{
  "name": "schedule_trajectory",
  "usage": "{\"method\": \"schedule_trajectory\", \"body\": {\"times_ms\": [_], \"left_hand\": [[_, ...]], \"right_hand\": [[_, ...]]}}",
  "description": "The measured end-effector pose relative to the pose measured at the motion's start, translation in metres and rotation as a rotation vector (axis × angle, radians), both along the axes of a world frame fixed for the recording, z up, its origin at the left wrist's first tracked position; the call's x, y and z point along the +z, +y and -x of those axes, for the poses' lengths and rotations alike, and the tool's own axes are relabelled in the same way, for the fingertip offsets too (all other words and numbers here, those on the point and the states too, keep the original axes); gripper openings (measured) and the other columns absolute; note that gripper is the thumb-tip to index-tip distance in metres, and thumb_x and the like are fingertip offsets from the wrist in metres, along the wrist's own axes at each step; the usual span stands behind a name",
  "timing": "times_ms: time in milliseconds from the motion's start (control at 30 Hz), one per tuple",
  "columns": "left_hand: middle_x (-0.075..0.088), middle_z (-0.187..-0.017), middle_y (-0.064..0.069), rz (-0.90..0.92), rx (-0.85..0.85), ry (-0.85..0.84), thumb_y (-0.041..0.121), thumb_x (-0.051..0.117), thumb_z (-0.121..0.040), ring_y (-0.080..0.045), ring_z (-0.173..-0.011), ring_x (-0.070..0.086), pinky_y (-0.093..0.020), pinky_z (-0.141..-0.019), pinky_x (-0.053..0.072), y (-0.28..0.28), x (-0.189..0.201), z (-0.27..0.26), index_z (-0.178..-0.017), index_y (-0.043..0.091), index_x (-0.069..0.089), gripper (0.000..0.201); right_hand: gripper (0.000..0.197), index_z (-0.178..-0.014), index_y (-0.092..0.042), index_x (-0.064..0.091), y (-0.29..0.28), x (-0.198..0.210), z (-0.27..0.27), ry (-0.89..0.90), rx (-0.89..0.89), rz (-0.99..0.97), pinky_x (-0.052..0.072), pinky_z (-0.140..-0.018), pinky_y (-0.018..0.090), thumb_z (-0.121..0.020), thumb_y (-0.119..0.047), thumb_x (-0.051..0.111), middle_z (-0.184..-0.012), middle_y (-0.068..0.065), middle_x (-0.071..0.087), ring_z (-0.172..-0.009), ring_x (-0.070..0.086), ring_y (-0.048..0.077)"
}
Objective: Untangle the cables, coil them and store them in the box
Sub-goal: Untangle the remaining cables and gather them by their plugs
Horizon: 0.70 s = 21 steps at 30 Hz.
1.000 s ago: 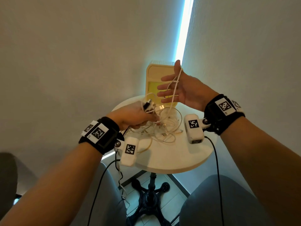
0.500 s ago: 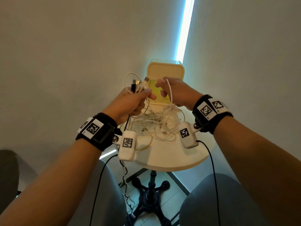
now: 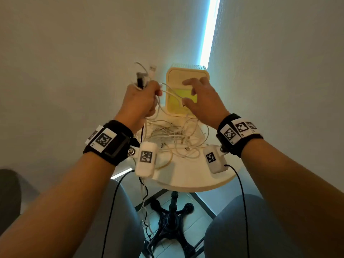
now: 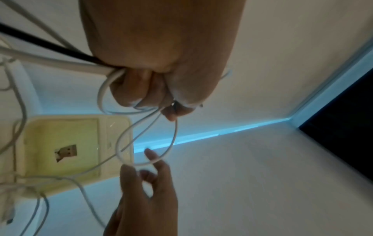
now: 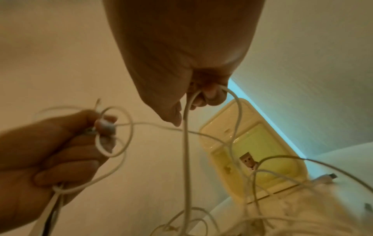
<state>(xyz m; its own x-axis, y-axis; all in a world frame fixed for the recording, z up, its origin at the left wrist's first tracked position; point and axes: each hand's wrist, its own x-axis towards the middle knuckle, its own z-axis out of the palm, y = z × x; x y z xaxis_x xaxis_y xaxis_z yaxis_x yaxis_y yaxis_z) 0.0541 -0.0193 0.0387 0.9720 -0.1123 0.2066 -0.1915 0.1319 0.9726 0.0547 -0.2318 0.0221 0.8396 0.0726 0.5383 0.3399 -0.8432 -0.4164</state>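
Observation:
Several white cables and a black one lie in a tangle (image 3: 173,138) on the round white table (image 3: 186,175). My left hand (image 3: 141,101) is raised above the table's left side and grips a bundle of cable ends; their plugs (image 3: 145,77) stick up out of the fist (image 4: 153,89). One white cable (image 3: 171,94) runs from that fist to my right hand (image 3: 202,101), in front of the box. In the right wrist view its curled fingers (image 5: 203,95) hook a loop of that cable. The cream box (image 3: 186,71) stands open at the table's back, its inside yellow.
The table stands on a black pedestal foot (image 3: 171,218) in a corner between two pale walls. Some cables hang off the table's left edge (image 3: 143,202) toward the floor. My knees sit under the table's near edge.
My left hand has lifted the bundle of cable ends off the table, up and to the left. My right hand went from an open palm draped with cable to fingers hooked round it.

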Motion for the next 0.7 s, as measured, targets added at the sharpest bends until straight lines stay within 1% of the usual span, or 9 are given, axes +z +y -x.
{"method": "schedule_trajectory", "body": {"times_ms": [100,167,233,300,367,433,567,633,700], "left_hand": [[0.028,-0.046,0.006,0.171,0.082,0.020,0.015,0.058,-0.103,-0.011,-0.040,0.017,-0.022,-0.042,0.015,0.013,0.002,-0.010,-0.070,0.014,0.053,0.034],[0.026,-0.047,0.007,0.242,0.070,0.011,0.015,0.057,-0.104,-0.010,-0.040,0.017,-0.021,-0.042,0.014,0.016,0.002,-0.012,-0.070,0.015,0.051,0.034],[0.023,-0.048,0.007,0.266,0.046,-0.007,0.016,0.056,-0.105,-0.009,-0.040,0.015,-0.020,-0.041,0.014,0.015,0.003,-0.012,-0.070,0.016,0.050,0.036],[0.022,-0.048,0.007,0.266,0.031,-0.016,0.016,0.056,-0.105,-0.009,-0.040,0.015,-0.021,-0.041,0.014,0.013,0.003,-0.011,-0.070,0.016,0.051,0.036],[0.022,-0.048,0.007,0.264,0.030,-0.013,0.016,0.057,-0.105,-0.009,-0.040,0.015,-0.021,-0.041,0.013,0.012,0.002,-0.011,-0.070,0.015,0.051,0.035],[0.023,-0.047,0.007,0.254,0.037,-0.005,0.016,0.057,-0.105,-0.009,-0.040,0.016,-0.021,-0.041,0.014,0.011,0.000,-0.011,-0.071,0.015,0.051,0.035],[0.024,-0.047,0.008,0.229,0.040,0.034,0.017,0.057,-0.106,-0.009,-0.039,0.017,-0.021,-0.041,0.015,0.011,-0.007,-0.012,-0.072,0.015,0.051,0.035],[0.024,-0.048,0.008,0.223,0.045,0.052,0.017,0.057,-0.106,-0.008,-0.040,0.018,-0.021,-0.040,0.016,0.011,-0.012,-0.013,-0.072,0.014,0.051,0.034],[0.024,-0.049,0.007,0.212,0.042,0.064,0.017,0.057,-0.106,-0.008,-0.040,0.018,-0.021,-0.040,0.016,0.010,-0.017,-0.014,-0.072,0.014,0.051,0.034]], "right_hand": [[0.064,-0.149,-0.018,0.049,-0.022,-0.004,0.003,0.203,-0.145,0.059,0.052,-0.094,0.038,-0.092,-0.030,0.078,-0.136,0.013,0.047,-0.109,0.061,0.028],[0.068,-0.150,-0.018,0.049,-0.029,-0.010,0.005,0.379,-0.194,0.162,0.053,-0.086,0.035,-0.092,-0.032,0.079,-0.138,0.017,0.053,-0.111,0.064,0.031],[0.062,-0.148,-0.016,0.051,-0.030,-0.015,0.009,0.553,-0.197,0.217,0.050,-0.063,0.026,-0.095,-0.034,0.077,-0.119,0.014,0.065,-0.086,0.067,0.024],[0.045,-0.138,-0.011,0.059,-0.029,-0.018,0.013,0.640,-0.196,0.246,0.043,-0.046,0.021,-0.099,-0.030,0.072,-0.088,0.007,0.063,-0.059,0.062,0.016],[0.018,-0.114,-0.006,0.070,-0.031,-0.020,0.014,0.583,-0.201,0.238,0.043,-0.040,0.019,-0.102,-0.019,0.065,-0.078,0.006,0.062,-0.051,0.059,0.014],[0.013,-0.098,-0.007,0.069,-0.034,-0.020,0.014,0.543,-0.199,0.195,0.048,-0.041,0.023,-0.103,-0.012,0.058,-0.081,0.011,0.067,-0.050,0.062,0.018],[0.014,-0.099,-0.009,0.059,-0.039,-0.015,0.016,0.433,-0.200,-0.073,0.055,-0.044,0.029,-0.108,-0.012,0.048,-0.081,0.015,0.068,-0.045,0.068,0.018],[0.011,-0.102,-0.008,0.057,-0.042,-0.012,0.015,0.366,-0.177,-0.244,0.063,-0.053,0.036,-0.108,-0.013,0.051,-0.084,0.018,0.069,-0.048,0.071,0.017],[0.009,-0.104,-0.006,0.058,-0.047,-0.012,0.012,0.345,-0.187,-0.259,0.065,-0.058,0.041,-0.108,-0.012,0.052,-0.086,0.019,0.070,-0.050,0.072,0.019]]}}
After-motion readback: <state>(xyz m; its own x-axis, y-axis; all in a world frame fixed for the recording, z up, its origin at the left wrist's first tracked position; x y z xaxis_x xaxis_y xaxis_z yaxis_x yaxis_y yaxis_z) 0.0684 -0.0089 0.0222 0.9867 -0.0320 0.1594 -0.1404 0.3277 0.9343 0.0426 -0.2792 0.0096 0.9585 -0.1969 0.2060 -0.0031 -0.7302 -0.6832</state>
